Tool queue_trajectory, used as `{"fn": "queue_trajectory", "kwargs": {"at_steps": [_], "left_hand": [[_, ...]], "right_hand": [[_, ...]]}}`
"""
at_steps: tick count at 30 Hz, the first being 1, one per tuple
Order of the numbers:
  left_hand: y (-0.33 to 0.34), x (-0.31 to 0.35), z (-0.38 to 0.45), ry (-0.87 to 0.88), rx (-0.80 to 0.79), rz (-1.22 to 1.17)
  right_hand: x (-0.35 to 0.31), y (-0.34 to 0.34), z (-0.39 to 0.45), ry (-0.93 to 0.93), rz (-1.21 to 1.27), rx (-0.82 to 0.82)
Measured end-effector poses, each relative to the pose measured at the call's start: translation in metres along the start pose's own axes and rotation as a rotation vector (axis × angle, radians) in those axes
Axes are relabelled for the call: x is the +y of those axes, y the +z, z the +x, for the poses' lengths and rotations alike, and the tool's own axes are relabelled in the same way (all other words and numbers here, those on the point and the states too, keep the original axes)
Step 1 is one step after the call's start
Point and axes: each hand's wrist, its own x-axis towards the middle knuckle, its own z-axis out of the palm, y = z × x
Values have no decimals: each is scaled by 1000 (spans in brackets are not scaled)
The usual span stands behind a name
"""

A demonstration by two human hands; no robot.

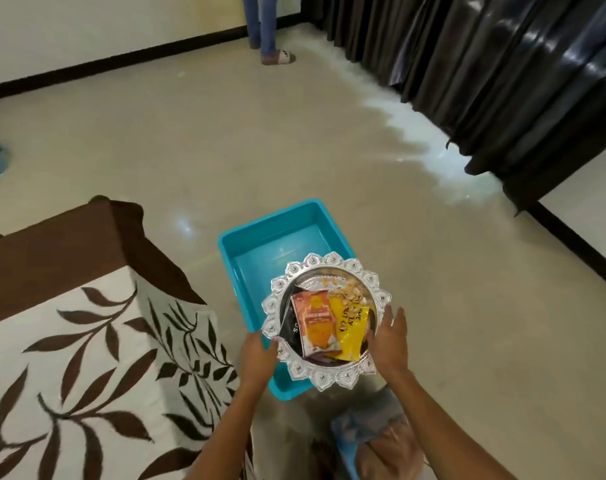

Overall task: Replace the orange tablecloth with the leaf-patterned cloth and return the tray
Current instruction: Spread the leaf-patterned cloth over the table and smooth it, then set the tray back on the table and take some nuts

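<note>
Head view, looking down: round silver tray with a scalloped petal rim (324,377), held over the near right corner of a rectangular turquoise plastic tub (246,251) standing on the pale glossy floor (190,140). Left hand (258,358) at the tray's left edge, grip closed on the rim, fingers under, thumb on top. Right hand (391,337) against the tray's right edge, fingers straight and pointing away, grip wide; whether any fingertip hooks under the rim, hard to tell from here. On the tray: an orange-red snack packet (315,323) in the middle, a yellow crinkled packet (350,332) touching it on the right, a black packet (289,323) partly under it on the left, and what looks like loose pale nuts (346,291) at the far side. Tub interior bare where visible. To the left, the surface draped in the white cloth with brown leaf pattern and brown border (86,341), just beside the tub. Black pleated curtain (502,81) along the right wall. Legs of a standing person in blue trousers and sandals (268,29) at the far wall.
</note>
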Motion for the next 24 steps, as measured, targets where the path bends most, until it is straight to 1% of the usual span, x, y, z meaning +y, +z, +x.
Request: {"fn": "queue_trajectory", "kwargs": {"at_steps": [2, 3, 5, 8, 15, 18, 21, 24], "left_hand": [[2, 9, 9, -170, 8, -157], [5, 11, 14, -222, 19, -196], [12, 10, 25, -276, 40, -254], [19, 7, 37, -330, 91, -317], [15, 4, 42, -337, 75, -292], [6, 5, 38, -338, 58, -309], [-12, 11, 30, -298, 32, -345], [-39, 24, 16, -246, 29, -391]], "right_hand": [[4, 4, 12, 53, 71, -71], [7, 5, 16, 57, 75, -75], [9, 7, 23, 58, 55, -56], [12, 4, 31, 115, 89, -66], [16, -10, 47, 152, 211, -83], [14, -17, 44, 130, 197, -78], [5, -33, 36, 105, 211, -66], [-14, -57, 25, 42, 211, -56]]}}
